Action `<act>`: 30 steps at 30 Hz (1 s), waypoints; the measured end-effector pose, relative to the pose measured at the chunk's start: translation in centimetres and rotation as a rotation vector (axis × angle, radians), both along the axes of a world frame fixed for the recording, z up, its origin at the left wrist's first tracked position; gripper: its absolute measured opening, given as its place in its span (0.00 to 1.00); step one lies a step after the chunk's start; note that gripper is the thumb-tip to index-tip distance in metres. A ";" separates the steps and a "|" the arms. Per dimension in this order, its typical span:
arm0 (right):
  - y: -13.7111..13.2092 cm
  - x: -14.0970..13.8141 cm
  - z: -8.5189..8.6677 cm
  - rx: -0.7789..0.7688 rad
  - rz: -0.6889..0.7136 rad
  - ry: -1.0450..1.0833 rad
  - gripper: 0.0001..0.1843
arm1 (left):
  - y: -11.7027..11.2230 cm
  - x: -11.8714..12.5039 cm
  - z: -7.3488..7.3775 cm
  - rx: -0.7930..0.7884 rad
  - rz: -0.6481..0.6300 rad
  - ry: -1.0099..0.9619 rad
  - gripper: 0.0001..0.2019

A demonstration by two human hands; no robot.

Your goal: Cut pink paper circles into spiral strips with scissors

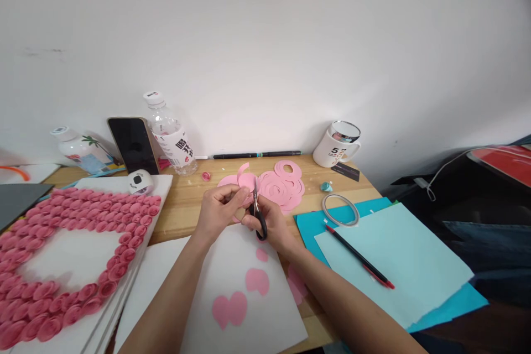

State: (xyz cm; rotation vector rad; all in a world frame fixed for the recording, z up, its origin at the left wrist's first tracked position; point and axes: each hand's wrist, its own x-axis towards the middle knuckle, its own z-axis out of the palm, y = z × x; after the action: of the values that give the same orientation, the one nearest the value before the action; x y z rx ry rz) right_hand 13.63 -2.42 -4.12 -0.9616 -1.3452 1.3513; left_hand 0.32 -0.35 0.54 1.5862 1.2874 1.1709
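Observation:
In the middle of the table my left hand (222, 207) pinches a pink paper piece (248, 179), from which a curled strip sticks up. My right hand (271, 221) grips a pair of scissors (259, 215) with black handles, the blades pointing away from me at the pink paper. Just beyond my hands lies a pile of pink paper spirals (282, 188). Below them a white sheet (244, 287) carries several pink paper scraps (230, 310). How far the blades stand apart is hard to make out.
Rolled pink paper roses (116, 271) cover a white board at left. A bottle (172, 138), a phone (135, 144) and a mug (337, 144) stand by the wall. At right, a pen (360, 257) lies on light blue sheets (398, 265), near a tape ring (340, 210).

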 end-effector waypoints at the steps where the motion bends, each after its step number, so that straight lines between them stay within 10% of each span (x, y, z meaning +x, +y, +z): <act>1: 0.0 0.0 0.0 -0.005 0.003 -0.001 0.20 | 0.0 0.0 0.0 0.008 0.009 0.001 0.14; 30: 0.0 -0.2 0.2 -0.018 0.003 0.034 0.21 | 0.4 -0.9 0.4 0.031 -0.049 0.048 0.14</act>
State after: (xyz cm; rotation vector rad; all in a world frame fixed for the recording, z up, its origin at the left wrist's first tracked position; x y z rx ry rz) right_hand 13.45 -2.46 -3.88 -0.9448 -1.3116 1.3786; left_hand -0.60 0.00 0.91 1.6685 1.2597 1.1331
